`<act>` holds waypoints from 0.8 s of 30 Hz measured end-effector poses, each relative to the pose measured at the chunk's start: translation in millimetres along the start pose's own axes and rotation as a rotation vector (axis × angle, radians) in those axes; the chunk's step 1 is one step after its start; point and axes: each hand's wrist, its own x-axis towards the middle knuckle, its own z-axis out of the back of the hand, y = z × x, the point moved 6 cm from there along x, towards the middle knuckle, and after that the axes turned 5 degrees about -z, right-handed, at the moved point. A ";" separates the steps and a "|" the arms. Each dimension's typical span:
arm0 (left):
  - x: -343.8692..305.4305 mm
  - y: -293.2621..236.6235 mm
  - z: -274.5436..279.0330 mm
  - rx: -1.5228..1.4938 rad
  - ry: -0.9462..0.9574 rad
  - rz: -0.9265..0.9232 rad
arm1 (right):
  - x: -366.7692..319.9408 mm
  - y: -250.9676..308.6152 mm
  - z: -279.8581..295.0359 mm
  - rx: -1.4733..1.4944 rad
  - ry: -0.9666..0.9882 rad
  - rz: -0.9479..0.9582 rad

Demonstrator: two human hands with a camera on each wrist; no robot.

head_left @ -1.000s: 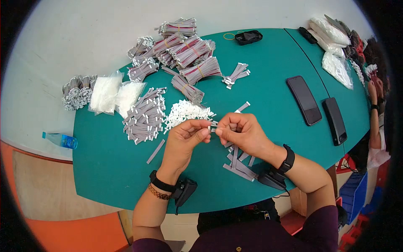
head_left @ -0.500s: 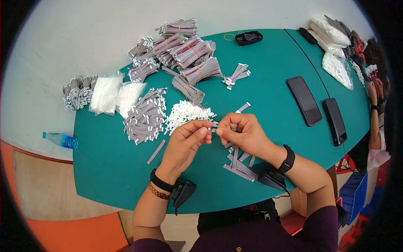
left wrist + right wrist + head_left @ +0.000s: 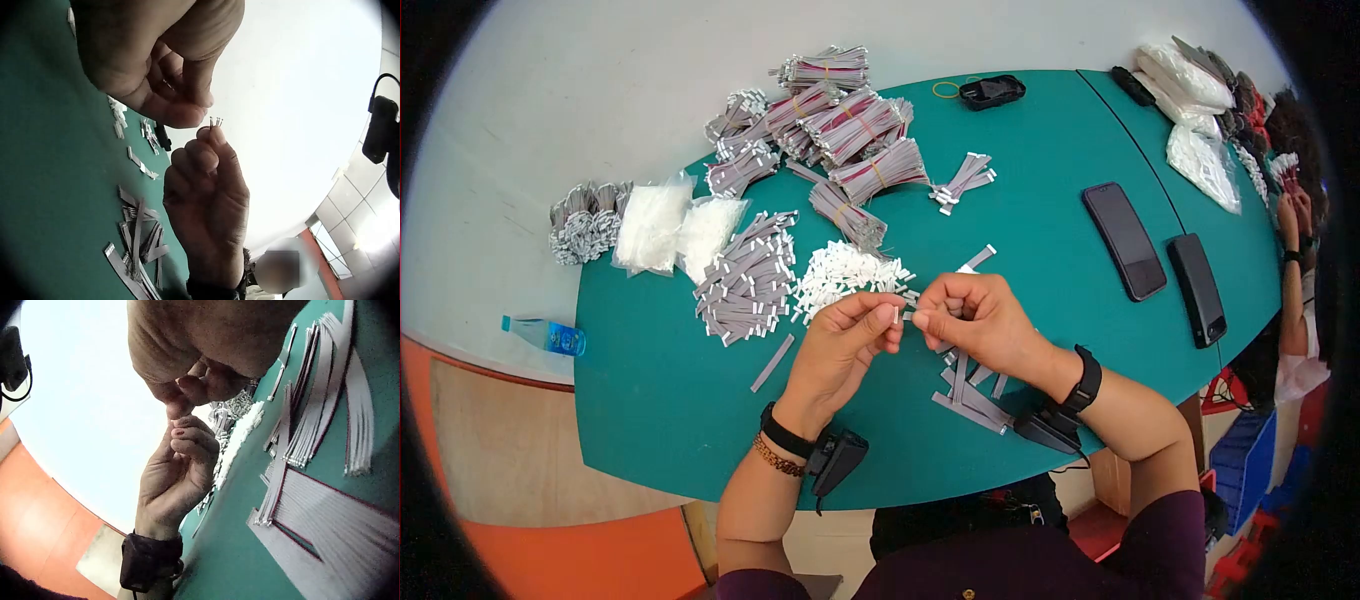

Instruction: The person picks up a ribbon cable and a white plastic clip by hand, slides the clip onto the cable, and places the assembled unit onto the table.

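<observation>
My left hand (image 3: 848,335) pinches a small white connector housing (image 3: 896,314) between thumb and forefinger. Facing it, my right hand (image 3: 982,322) holds the end of a short grey ribbon cable (image 3: 908,316). Thin metal terminals (image 3: 216,121) stick up past the right fingertips in the left wrist view, just below the left fingers. Most of that cable is hidden in the right hand. Behind the hands lies a heap of white housings (image 3: 845,275). Short grey cables (image 3: 975,400) lie under and beside the right hand.
Cables with white ends (image 3: 745,280) are piled left of the housings, near clear bags (image 3: 650,225). Banded cable bundles (image 3: 860,120) stack at the back. A phone (image 3: 1124,240) and a black case (image 3: 1197,290) lie right. A water bottle (image 3: 545,334) is at the left edge.
The white housing, out of sight between the fingers half a second ago, shows again at the left fingertips. Both hands have shifted very slightly toward me; the piles are unchanged.
</observation>
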 end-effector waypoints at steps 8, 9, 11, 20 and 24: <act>0.0 -0.4 -0.9 0.010 0.012 -0.001 | -0.9 0.5 -2.2 -0.004 0.011 -0.005; -0.3 -0.5 -1.4 0.011 0.022 0.000 | -0.7 -0.4 -2.1 -0.007 0.011 -0.008; -1.0 -1.8 -3.9 0.022 0.034 -0.009 | -0.1 -2.4 -1.5 -0.013 0.012 -0.014; -1.6 -1.7 -5.0 0.048 0.035 -0.013 | -2.4 3.0 -3.4 -0.028 0.017 -0.035; -1.7 -2.1 -5.4 0.053 0.041 -0.018 | -1.7 1.1 -2.9 -0.027 0.012 -0.035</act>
